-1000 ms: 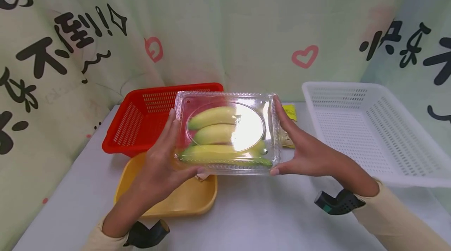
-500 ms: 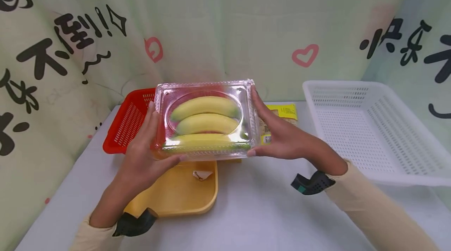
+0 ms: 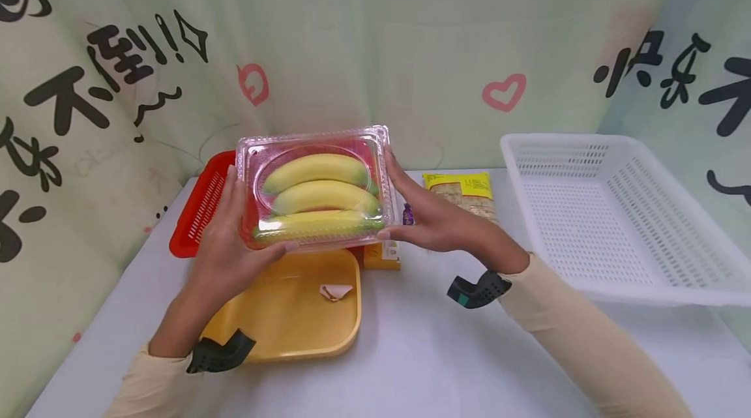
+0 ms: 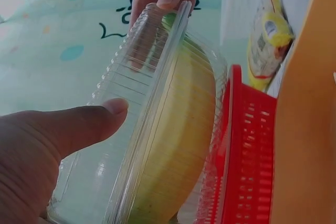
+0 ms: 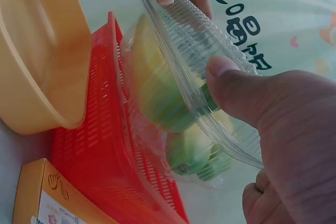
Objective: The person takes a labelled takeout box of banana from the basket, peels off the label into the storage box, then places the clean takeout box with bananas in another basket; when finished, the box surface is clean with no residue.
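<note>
A clear plastic clamshell box (image 3: 317,245) with three bananas (image 3: 326,197) inside is held up between my two hands, tilted toward the head camera. My left hand (image 3: 225,255) grips its left side, thumb along the near lower edge. On the opposite side my right hand (image 3: 431,219) holds it, thumb at the lower right corner and fingers behind. Both wrist views show a thumb pressing the box's clear wall. Behind and below the box is the red basket (image 3: 202,209), largely covered by it in the head view.
A yellow tray (image 3: 281,313) with a small crumpled paper scrap (image 3: 336,292) stands in front of the red basket. An orange carton (image 3: 381,258) and a yellow-topped food packet (image 3: 463,190) lie nearby. At right stands a white basket (image 3: 592,222). A printed curtain (image 3: 375,46) hangs behind.
Both hands have carried the banana box left and slightly up, from mid-table to over the red basket. The packet and orange carton behind it have come into view.
</note>
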Motion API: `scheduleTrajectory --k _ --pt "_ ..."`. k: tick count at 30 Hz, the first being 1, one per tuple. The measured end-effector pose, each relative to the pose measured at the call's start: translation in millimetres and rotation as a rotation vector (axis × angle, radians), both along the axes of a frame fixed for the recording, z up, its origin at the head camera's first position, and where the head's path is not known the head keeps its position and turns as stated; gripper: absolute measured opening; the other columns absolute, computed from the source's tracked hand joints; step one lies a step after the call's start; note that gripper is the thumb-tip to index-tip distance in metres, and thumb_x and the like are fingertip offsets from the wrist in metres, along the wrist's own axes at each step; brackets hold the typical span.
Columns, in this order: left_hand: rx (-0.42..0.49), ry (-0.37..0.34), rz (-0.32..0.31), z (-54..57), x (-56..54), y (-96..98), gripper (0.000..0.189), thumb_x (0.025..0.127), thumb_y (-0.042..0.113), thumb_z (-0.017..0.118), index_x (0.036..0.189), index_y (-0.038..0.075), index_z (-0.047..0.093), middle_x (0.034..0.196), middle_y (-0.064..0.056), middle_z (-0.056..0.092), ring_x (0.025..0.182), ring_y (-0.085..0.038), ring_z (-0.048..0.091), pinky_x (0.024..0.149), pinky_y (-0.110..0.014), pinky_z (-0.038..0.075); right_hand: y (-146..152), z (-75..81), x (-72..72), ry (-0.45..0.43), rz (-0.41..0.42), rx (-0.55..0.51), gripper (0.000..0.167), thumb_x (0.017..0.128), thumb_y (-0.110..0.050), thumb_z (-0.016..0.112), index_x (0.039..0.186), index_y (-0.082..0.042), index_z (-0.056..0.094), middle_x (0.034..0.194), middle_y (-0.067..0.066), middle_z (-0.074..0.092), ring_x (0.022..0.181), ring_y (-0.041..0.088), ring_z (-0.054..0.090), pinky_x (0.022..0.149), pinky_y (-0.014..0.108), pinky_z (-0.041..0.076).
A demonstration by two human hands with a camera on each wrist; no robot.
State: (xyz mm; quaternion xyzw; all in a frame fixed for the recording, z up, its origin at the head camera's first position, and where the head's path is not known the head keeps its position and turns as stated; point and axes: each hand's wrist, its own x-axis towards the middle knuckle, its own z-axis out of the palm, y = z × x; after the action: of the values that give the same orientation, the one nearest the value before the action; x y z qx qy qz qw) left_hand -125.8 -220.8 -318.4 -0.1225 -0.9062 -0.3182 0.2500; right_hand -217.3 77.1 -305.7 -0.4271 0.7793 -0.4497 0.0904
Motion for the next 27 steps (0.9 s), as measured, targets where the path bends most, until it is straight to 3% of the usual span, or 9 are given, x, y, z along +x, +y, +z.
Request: scheduleTrajectory --k 6,14,20,27 --pt "-0.032 -0.028 0.022 -1.7 -10.2 -12.7 0.114 0.069 0.007 0.088 0.157 0.012 0.015 0.162 -0.011 0.011 0.143 -0.036 0.022 0.087 -0.058 0.048 -10.7 -12.6 -17.0 0.039 0.009 0.008 0.112 0.087 -0.02 0.075 0.155 -0.027 -0.013 0.162 -0.009 -0.007 0.146 0.011 0.004 0.098 0.036 0.045" --pt "-0.021 -0.1 0.018 -4.7 -28.1 -29.3 0.115 0.072 0.009 0.086 0.158 0.019 0.01 0.162 -0.009 0.011 0.143 -0.037 0.022 0.087 -0.058 0.048 -27.6 -26.3 -37.4 0.005 -0.016 0.033 0.11 0.086 -0.024 0.076 0.156 -0.032 -0.009 0.162 -0.012 0.004 0.143 0.014 0.02 0.097 0.033 0.047" --pt "-0.022 -0.224 0.054 -13.7 -37.2 -37.9 0.116 0.076 0.019 0.085 0.158 0.024 0.003 0.161 -0.015 0.007 0.143 -0.044 0.016 0.09 -0.063 0.044 -40.6 -35.5 -44.7 -0.051 -0.039 0.065 0.109 0.085 -0.025 0.077 0.157 -0.03 -0.005 0.16 -0.005 0.015 0.139 0.017 0.027 0.096 0.036 0.048" --pt "-0.022 -0.283 0.084 -24.0 -43.7 -46.0 0.113 0.077 0.026 0.084 0.158 0.015 0.006 0.161 -0.019 0.007 0.141 -0.047 0.017 0.093 -0.065 0.04 -52.9 -40.7 -47.3 -0.072 -0.106 0.158 0.11 0.084 -0.031 0.076 0.157 -0.02 -0.006 0.163 -0.003 0.003 0.145 0.02 0.016 0.102 0.042 0.043"
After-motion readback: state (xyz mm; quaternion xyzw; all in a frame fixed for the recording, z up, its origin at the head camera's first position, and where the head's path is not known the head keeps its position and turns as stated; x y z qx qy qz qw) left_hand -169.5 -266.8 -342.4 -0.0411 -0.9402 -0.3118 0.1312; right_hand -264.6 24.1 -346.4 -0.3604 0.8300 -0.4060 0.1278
